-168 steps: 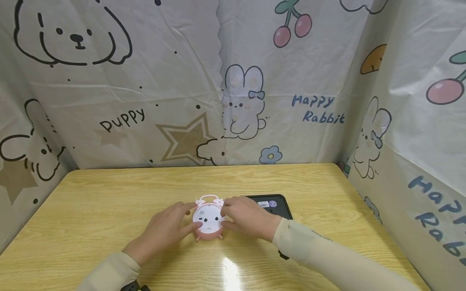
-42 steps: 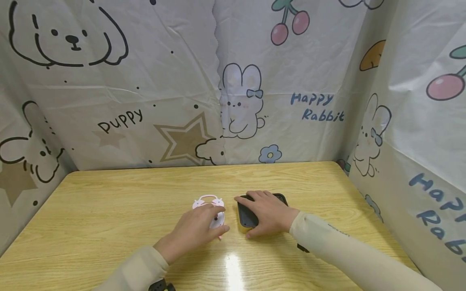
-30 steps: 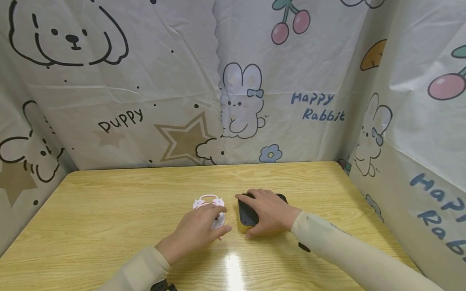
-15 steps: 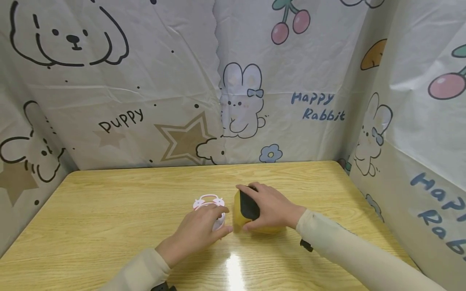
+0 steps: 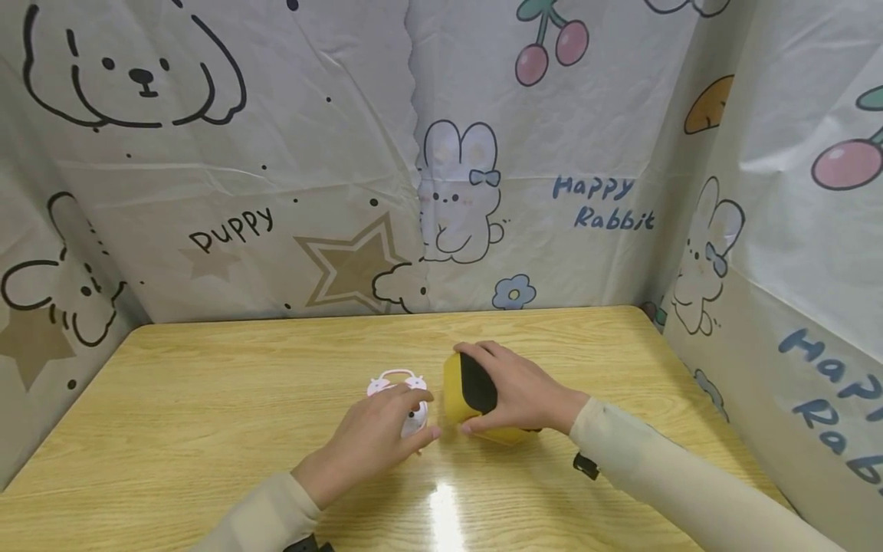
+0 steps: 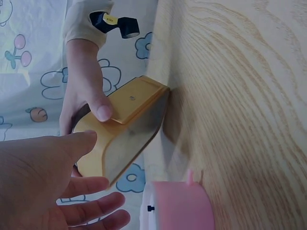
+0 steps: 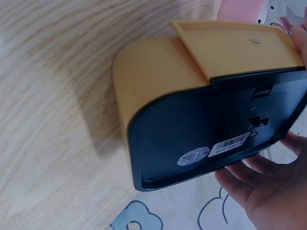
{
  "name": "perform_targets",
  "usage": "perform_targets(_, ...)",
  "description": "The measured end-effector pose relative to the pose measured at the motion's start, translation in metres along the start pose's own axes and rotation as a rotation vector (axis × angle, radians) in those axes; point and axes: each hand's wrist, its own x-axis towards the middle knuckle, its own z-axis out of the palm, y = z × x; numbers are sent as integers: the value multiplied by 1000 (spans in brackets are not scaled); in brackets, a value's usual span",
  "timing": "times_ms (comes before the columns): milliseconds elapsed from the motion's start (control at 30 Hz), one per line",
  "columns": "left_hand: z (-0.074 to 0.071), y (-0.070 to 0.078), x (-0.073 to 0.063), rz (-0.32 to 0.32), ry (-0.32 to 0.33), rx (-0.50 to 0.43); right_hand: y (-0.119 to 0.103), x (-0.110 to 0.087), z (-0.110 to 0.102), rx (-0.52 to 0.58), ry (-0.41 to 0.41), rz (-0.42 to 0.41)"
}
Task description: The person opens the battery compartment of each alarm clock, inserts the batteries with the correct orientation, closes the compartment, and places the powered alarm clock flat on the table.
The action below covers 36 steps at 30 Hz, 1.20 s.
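My right hand [image 5: 527, 389] grips a yellow box-shaped device [image 5: 451, 395], thumb on the near side and fingers on the far side. The device is tilted; in the right wrist view its black back [image 7: 192, 124] shows a barcode label and a round purple sticker. Whether it touches the table cannot be told. A pink twin-bell alarm clock [image 5: 416, 418] is to the left, partly hidden by my left hand [image 5: 369, 433]. In the left wrist view that hand's fingers [image 6: 93, 208] are spread and hold nothing, between the device and the pink clock.
Both things are on or over a light wooden table [image 5: 241, 383]. A cartoon-printed cloth [image 5: 331, 153] hangs behind it and along its sides. A dark wrist strap [image 5: 585, 465] is under the right sleeve.
Several seconds ago both hands were at the pink clock. Since then my right hand has moved right to the yellow device, gripped it and tilted it up from lying flat. The left hand has barely moved lately.
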Motion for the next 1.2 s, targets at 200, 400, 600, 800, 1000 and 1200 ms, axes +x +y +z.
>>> perform_targets(200, -3, 0, -1, -1, 33, -15, 1, -1, 0, 63, 57, -15)
perform_targets(400, -4, -1, -2, -8, 45, -24, 4, -3, 1, 149, 103, -40)
perform_targets(600, -3, -1, -3, -19, 46, -33, 4, -6, 3, 218, 153, -34)
perform_targets(800, -2, -3, -3, -18, 49, -27, 4, -7, 7, 292, 186, -29)
perform_targets(1000, -2, -4, -3, -23, 47, -31, 4, -6, 10, 360, 193, -29)
perform_targets(1200, -2, -4, -4, -12, 37, -28, 9, -10, 11, 405, 182, -22)
